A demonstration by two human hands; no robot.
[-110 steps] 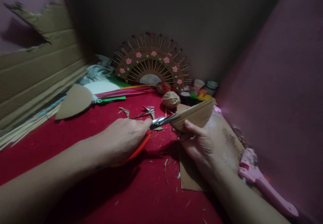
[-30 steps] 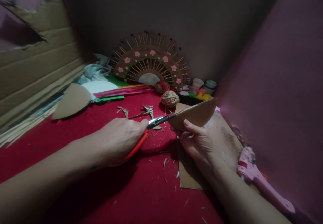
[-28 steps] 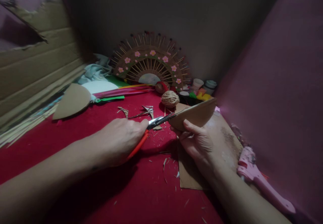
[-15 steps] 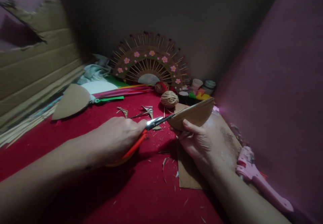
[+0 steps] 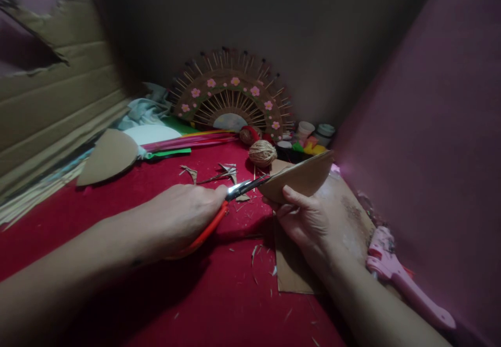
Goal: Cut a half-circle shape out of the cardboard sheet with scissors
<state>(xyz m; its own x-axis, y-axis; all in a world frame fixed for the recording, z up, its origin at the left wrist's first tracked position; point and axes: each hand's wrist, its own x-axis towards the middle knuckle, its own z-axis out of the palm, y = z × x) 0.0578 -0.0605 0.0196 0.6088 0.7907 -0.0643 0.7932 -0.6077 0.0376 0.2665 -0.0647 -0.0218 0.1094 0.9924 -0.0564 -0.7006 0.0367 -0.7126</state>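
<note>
Left hand [image 5: 183, 220]: fingers closed around the orange handles of a pair of steel-bladed scissors [image 5: 230, 196]; blades point away from the person and bite into the near edge of a curved brown cardboard piece [image 5: 301, 176].

Right hand [image 5: 309, 222]: fingers gripping that cardboard piece, thumb on top, remaining fingers underneath; the piece is held tilted, just above the red felt-covered table [image 5: 219, 295].

Landmark: ball of tan jute twine [image 5: 262, 153]. The cardboard piece sits just right of it and nearer the person; the scissor tips are directly in front of it.
- Behind the twine: half-round fan ornament of wooden sticks with pink flowers [image 5: 231, 100], leaning on the wall.
- Right of the twine: small paint pots [image 5: 313, 133], near.
- Left of the twine: brown cardboard scraps [image 5: 219, 172] near; a bundle of pink and green paper strips [image 5: 183, 143]; further left a flat rounded brown cardboard cut-out [image 5: 107, 156].
- Well to the right and nearer the person: pink glue gun [image 5: 403, 279], beside a flat brown cardboard sheet [image 5: 297, 268] under the right wrist
</note>
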